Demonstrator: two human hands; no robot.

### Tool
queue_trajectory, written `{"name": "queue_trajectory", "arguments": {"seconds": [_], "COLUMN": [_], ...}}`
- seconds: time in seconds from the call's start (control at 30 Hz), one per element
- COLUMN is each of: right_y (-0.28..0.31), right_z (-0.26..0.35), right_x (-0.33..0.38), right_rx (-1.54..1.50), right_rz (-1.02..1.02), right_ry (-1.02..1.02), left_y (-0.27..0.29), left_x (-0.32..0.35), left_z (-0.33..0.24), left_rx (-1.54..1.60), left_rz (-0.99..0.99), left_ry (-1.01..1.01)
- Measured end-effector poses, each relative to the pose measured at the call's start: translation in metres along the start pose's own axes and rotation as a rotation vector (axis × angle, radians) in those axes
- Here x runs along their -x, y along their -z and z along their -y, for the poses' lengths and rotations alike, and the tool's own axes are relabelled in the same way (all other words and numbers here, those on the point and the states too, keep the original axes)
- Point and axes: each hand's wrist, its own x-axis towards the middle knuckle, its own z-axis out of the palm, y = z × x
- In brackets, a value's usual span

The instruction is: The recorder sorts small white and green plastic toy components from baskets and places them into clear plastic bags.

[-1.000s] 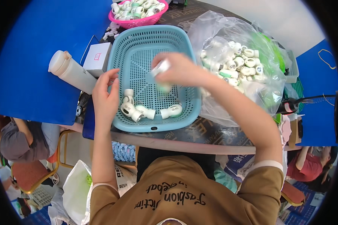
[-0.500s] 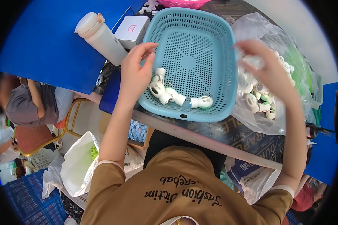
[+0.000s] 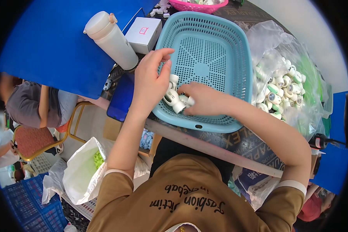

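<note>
A light-blue perforated plastic basket (image 3: 243,77) lies before me on the table. In its near left corner are a few small white plastic parts (image 3: 176,104), rounded with openings in the side. Over the left rim, beside those parts, my left hand (image 3: 150,83) is held with thumb and fingers apart and nothing in them. My right hand (image 3: 207,98) reaches down inside the basket, its fingers and thumb closed around one white part at the edge of the group. That hand hides some of the basket floor and perhaps another part.
Right of the basket, a clear plastic bag (image 3: 270,42) holds many white-and-green parts (image 3: 284,91). A white bottle (image 3: 112,40) and a white box (image 3: 144,34) stand to the left, near a dark-blue flat object (image 3: 121,98). A pink basket (image 3: 199,7) is at the back.
My right hand has moved left from above the clear bag into the basket, onto the white parts. The single part at the basket's near right no longer shows there. My left hand stays near the rim.
</note>
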Motion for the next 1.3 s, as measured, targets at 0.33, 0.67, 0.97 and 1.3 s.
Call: {"name": "queue_trajectory", "arguments": {"seconds": [0.33, 0.67, 0.97, 1.3], "right_y": [0.105, 0.157, 0.011, 0.049], "right_z": [0.015, -0.066, 0.028, 0.018], "right_x": [0.087, 0.172, 0.008, 0.033], "right_rx": [0.031, 1.046, 0.522, 0.311], "right_rz": [-0.508, -0.784, 0.099, -0.204], "right_ry": [-0.32, -0.446, 0.085, 0.057], "left_y": [0.005, 0.001, 0.002, 0.001], "left_x": [-0.001, 0.002, -0.006, 0.035], "left_z": [-0.002, 0.011, -0.004, -0.019], "left_rx": [0.095, 0.295, 0.445, 0.445], "left_rz": [-0.017, -0.046, 0.008, -0.101], "left_ry": [0.06, 0.133, 0.191, 0.316]}}
